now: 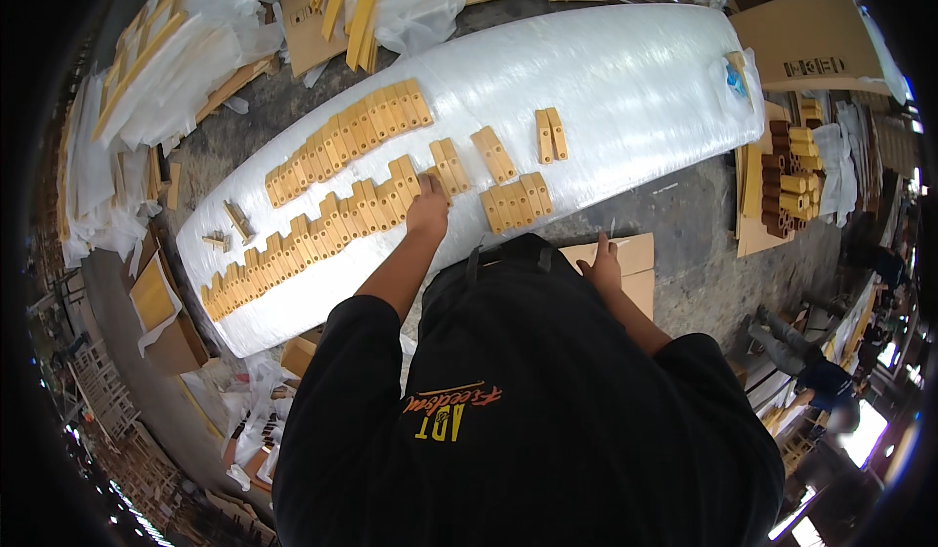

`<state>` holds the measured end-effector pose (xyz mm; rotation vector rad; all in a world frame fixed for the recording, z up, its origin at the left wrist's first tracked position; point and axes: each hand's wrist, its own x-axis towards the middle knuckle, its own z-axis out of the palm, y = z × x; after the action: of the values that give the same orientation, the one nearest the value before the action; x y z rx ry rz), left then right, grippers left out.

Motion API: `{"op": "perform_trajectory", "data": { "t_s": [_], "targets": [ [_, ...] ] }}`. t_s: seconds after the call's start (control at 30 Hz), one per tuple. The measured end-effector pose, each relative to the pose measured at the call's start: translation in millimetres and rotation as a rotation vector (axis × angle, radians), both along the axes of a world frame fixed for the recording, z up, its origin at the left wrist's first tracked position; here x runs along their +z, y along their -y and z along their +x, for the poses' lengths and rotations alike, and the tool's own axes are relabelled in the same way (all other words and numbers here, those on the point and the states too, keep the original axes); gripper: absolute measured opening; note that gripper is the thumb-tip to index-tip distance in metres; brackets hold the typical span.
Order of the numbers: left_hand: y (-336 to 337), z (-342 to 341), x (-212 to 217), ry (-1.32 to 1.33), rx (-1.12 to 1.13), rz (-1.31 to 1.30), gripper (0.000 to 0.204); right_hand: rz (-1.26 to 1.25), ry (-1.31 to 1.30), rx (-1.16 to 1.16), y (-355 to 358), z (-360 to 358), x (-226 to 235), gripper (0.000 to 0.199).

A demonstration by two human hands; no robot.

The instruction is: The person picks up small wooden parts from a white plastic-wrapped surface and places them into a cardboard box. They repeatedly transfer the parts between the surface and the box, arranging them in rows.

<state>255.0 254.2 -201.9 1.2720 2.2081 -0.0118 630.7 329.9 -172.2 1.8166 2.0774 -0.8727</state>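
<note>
Film-wrapped and shiny, our long worktable (625,68) stands on a dark floor (684,210); two uneven rows of drilled wooden blocks (354,134) cross its left half, with smaller groups near the middle; our left hand (428,212) lies on blocks at the nearer row's right end, fingers close together, though we cannot tell whether they grip one; our right hand (604,272) is by a flat cardboard piece (637,293) beyond the table's near edge, thumb and forefinger apart.
</note>
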Motion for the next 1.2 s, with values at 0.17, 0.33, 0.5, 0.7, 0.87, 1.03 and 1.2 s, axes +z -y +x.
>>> {"op": "perform_trajectory", "data": {
  "t_s": [0.17,0.33,0.5,0.7,0.87,1.03,1.2],
  "targets": [
    [23,25,7,-0.008,-0.009,-0.025,0.074,0.068,-0.061,0.027,-13,-8,-2,0.091],
    [44,52,8,-0.016,0.026,0.011,0.073,0.14,-0.213,0.064,-45,-39,-14,0.083],
    [41,70,27,0.033,0.323,0.064,0.078,0.023,-0.266,0.052,-80,-81,-30,0.069],
    [33,53,0,0.234,0.737,0.068,0.055,-0.019,-0.265,0.062,-96,-113,-49,0.049],
    [22,86,-16,0.309,0.671,0.081,0.041,-0.099,-0.335,0.078,-95,-125,-54,0.036],
    [24,102,-22,0.248,0.797,0.217,0.036,-0.154,-0.384,0.069,-95,-125,-55,0.031],
    [30,87,-21,0.335,0.867,0.194,0.034,-0.069,-0.384,0.14,-89,-133,-58,0.032]
  ]
}}
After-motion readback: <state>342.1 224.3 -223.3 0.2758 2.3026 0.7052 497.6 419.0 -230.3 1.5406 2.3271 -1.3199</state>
